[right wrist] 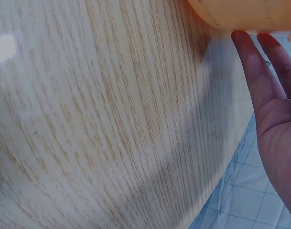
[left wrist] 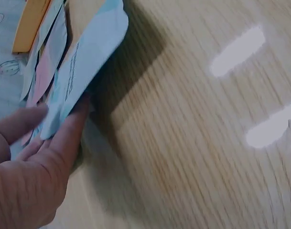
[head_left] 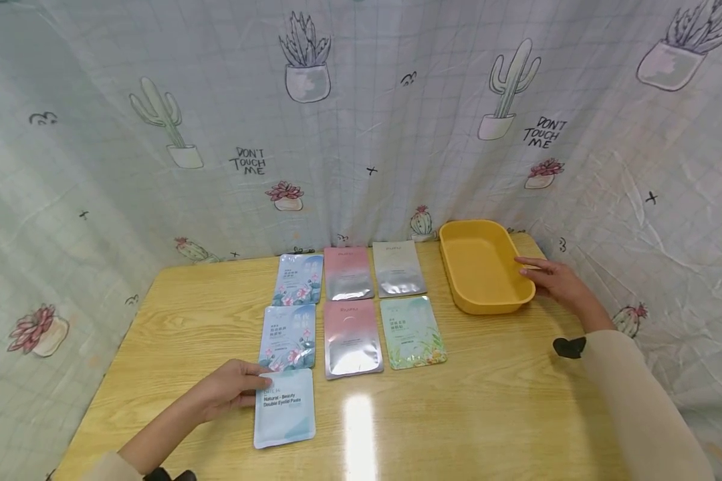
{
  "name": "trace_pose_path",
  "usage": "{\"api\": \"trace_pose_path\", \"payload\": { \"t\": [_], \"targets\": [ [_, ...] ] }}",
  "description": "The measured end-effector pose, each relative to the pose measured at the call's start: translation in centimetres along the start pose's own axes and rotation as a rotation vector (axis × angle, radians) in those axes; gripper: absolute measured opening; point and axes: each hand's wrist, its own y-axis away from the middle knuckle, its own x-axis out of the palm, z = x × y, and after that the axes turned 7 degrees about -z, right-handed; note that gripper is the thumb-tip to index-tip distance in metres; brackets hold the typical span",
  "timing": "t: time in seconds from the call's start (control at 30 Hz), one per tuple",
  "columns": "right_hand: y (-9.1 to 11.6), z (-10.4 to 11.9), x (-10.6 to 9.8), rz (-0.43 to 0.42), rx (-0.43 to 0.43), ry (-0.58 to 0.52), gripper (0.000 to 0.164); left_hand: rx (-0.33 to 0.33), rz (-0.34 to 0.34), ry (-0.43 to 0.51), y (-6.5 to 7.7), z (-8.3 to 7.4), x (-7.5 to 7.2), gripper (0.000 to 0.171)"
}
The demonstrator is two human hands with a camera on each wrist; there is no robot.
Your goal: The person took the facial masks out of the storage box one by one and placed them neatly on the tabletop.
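Note:
My left hand (head_left: 231, 391) pinches the upper left edge of a pale blue packet (head_left: 285, 417) labelled Double Eyelid Paste. In the left wrist view this packet (left wrist: 90, 57) is tilted and raised off the tabletop at its near end, with the thumb on one face and fingers on the other. Just behind it lies a blue floral packet (head_left: 287, 337). At the right, my right hand (head_left: 559, 284) touches the side rim of a yellow tray (head_left: 493, 308). Its fingers (right wrist: 253, 69) look straight against the tray's outer wall (right wrist: 250, 14) in the right wrist view.
Another blue floral packet (head_left: 298, 279), two pink packets (head_left: 349, 274), a silver-beige packet (head_left: 399, 268) and a green packet (head_left: 413, 332) lie flat in rows on the wooden table (head_left: 198, 321). Curtain fabric (head_left: 361, 147) with cactus prints hangs around the table's back and sides.

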Motion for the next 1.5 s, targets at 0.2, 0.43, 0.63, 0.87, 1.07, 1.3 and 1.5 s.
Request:
{"api": "trace_pose_path", "payload": {
  "t": [0.2,0.43,0.63,0.87,1.07,1.3,1.5],
  "targets": [
    [0.2,0.1,-0.2,-0.004,0.012,0.003,0.067,0.02,-0.184,-0.073,0.5,-0.4,-0.4,0.034],
    [-0.2,-0.2,0.0,-0.007,0.009,-0.003,0.066,0.05,-0.307,-0.121,0.6,0.3,0.2,0.03],
    [-0.2,-0.3,0.0,-0.017,-0.001,0.004,0.067,0.068,-0.371,-0.179,0.4,0.9,0.7,0.025],
    [-0.3,-0.4,-0.1,0.001,-0.01,-0.074,0.063,0.068,-0.514,-0.199,-0.1,1.7,1.4,0.015],
    [-0.3,-0.5,0.0,0.004,-0.005,-0.075,0.063,0.077,-0.572,-0.197,-0.4,2.0,1.6,0.011],
    [-0.4,-0.3,0.2,0.004,0.003,-0.047,0.063,0.078,-0.588,-0.23,-0.3,2.0,1.5,0.012],
    [-0.4,-0.4,0.2,-0.006,0.002,-0.045,0.062,0.071,-0.597,-0.289,-0.2,2.1,1.3,0.015]
  ]
}}
